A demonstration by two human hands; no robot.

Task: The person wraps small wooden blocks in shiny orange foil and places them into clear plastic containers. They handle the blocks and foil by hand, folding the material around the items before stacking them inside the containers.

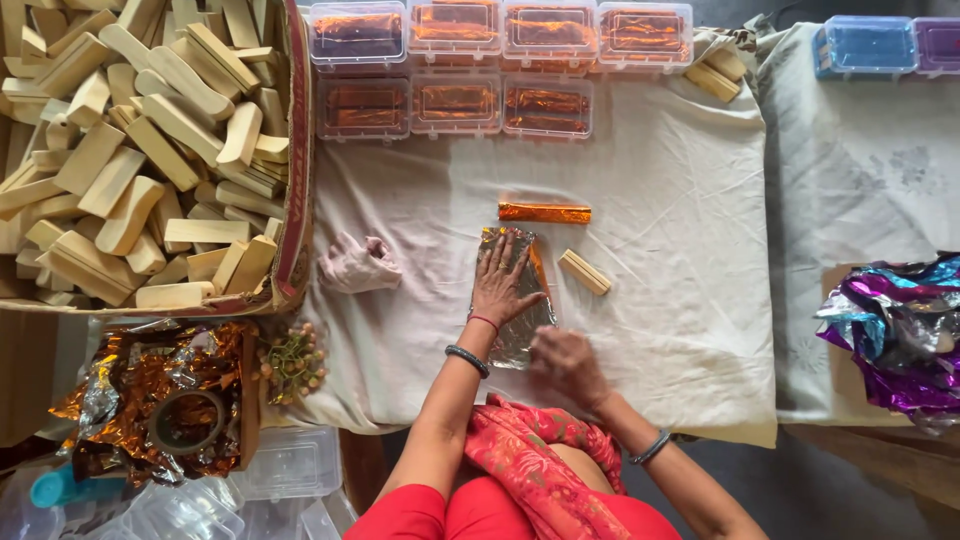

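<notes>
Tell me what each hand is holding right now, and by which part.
Nothing is gripped. The left hand lies flat, fingers spread, pressing the upper half of the crinkled silver foil sheet onto the white cloth; the right hand presses its lower right edge.

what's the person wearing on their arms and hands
Both arms are bare, with no sleeves and no gloves. The left hand has a thin red thread around the wrist and, a little further up the forearm, a dark beaded bangle. The right hand has a dark bangle at the wrist. No rings can be made out.
</notes>
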